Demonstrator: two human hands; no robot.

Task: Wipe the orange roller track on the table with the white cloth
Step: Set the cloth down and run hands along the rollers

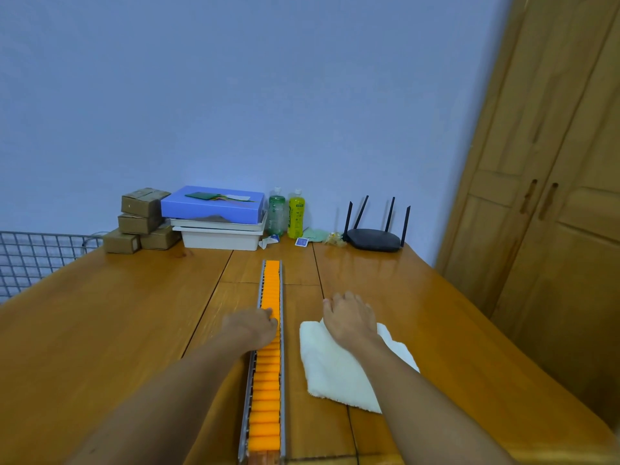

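Tabletop (100, 313): left hand (251, 327), grip released, on orange roller track (268, 391); right hand (350, 318) likewise on white cloth (335, 374) beside; bins (221, 238) beyond, contents hidden.

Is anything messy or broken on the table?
Nothing looks broken or spilled. The only messy bit is at the back: a crumpled wrapper and a small blue packet lie loose by the bottles, and the brown boxes are stacked unevenly. The orange roller track lies straight, the white cloth folded beside it.
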